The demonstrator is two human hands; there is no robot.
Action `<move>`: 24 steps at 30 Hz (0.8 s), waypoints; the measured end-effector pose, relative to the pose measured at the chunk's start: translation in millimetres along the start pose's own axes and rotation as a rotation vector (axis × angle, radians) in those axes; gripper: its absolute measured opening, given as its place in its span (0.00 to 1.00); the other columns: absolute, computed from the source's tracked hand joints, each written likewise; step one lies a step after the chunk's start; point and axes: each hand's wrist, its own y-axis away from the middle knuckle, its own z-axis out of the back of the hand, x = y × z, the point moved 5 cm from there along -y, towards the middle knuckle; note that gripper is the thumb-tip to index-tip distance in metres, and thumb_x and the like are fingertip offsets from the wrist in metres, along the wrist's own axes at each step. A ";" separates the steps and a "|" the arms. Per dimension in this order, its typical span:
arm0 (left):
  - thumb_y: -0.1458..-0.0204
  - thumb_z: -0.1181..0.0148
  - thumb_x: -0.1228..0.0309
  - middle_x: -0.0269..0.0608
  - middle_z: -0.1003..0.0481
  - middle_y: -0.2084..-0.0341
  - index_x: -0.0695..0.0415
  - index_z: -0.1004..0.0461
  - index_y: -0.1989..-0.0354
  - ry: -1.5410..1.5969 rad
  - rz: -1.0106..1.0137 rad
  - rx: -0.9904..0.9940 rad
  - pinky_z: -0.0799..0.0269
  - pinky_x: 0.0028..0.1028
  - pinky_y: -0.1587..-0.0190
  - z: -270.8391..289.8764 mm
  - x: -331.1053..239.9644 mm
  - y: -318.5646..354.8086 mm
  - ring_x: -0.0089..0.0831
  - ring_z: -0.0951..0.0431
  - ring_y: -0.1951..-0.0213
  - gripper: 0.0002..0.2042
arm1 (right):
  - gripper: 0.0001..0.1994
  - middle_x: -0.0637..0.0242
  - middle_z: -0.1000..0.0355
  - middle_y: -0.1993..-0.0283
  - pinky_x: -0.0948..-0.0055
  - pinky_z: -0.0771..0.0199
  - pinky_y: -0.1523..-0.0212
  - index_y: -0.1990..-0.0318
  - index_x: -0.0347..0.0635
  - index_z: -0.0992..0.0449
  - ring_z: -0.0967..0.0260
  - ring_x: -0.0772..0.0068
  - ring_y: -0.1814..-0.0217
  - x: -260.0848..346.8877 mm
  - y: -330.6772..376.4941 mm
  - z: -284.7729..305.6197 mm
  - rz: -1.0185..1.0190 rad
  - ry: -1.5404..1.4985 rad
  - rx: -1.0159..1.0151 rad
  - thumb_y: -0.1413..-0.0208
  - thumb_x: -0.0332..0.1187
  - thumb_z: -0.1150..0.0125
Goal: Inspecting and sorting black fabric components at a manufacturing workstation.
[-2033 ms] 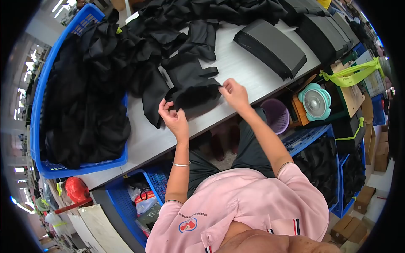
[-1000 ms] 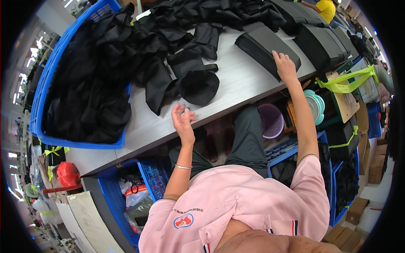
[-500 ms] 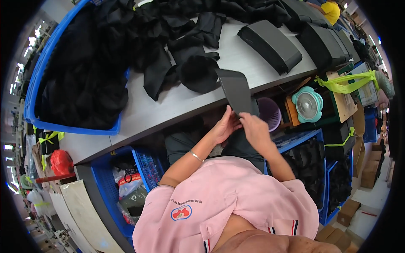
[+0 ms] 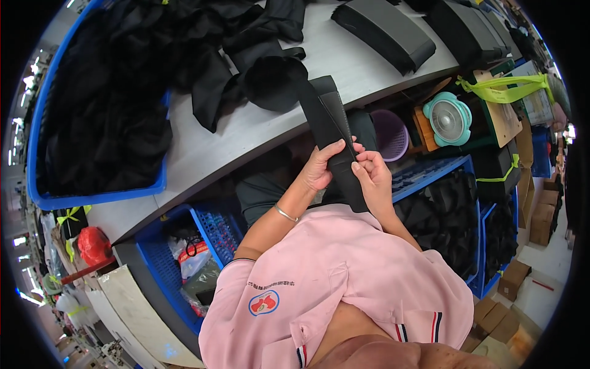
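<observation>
A long black fabric strip (image 4: 332, 126) with a stitched edge hangs between my two hands, its far end reaching over the front edge of the table. My left hand (image 4: 321, 165) is closed on the strip's left side, thumb on top. From the right, my right hand (image 4: 373, 176) pinches the strip's edge with thumb and fingers. The lower end lies towards my lap. Just beyond the strip's far end, a rounded black fabric piece (image 4: 275, 83) rests on the table.
The grey table (image 4: 246, 132) carries stacked black panels (image 4: 387, 34) and a blue crate (image 4: 98, 200) of black fabric. Below are a purple basket (image 4: 391, 136), a teal fan (image 4: 448, 118), a blue bin (image 4: 163, 249) of bags and a crate of black pieces (image 4: 445, 218).
The strip has come nearer to me and turned, showing its other face and stitched edge. Both hands now grip it along its middle rather than at its near end.
</observation>
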 end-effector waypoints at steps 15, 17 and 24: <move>0.48 0.33 0.72 0.46 0.20 0.57 0.65 0.25 0.50 -0.206 -0.236 -0.214 0.22 0.31 0.51 9.9 -36.4 35.8 0.31 0.20 0.57 0.18 | 0.29 0.54 0.28 0.45 0.71 0.28 0.50 0.36 0.35 0.38 0.27 0.68 0.49 9.4 -24.7 -44.7 0.194 0.473 0.176 0.42 0.35 0.35; 0.48 0.32 0.71 0.41 0.21 0.55 0.63 0.25 0.48 -0.235 -0.268 -0.274 0.24 0.29 0.52 16.2 -35.2 35.7 0.27 0.21 0.57 0.19 | 0.28 0.57 0.29 0.43 0.75 0.30 0.44 0.34 0.33 0.40 0.31 0.74 0.42 -2.6 -27.5 -50.3 -0.025 0.384 0.256 0.40 0.32 0.38; 0.48 0.30 0.65 0.46 0.26 0.50 0.65 0.29 0.47 -0.405 -0.370 -0.417 0.27 0.29 0.51 32.0 -47.8 39.4 0.30 0.24 0.54 0.24 | 0.31 0.59 0.31 0.40 0.74 0.32 0.40 0.31 0.34 0.43 0.33 0.75 0.40 -14.7 -28.4 -56.9 -0.097 -0.011 0.392 0.40 0.28 0.38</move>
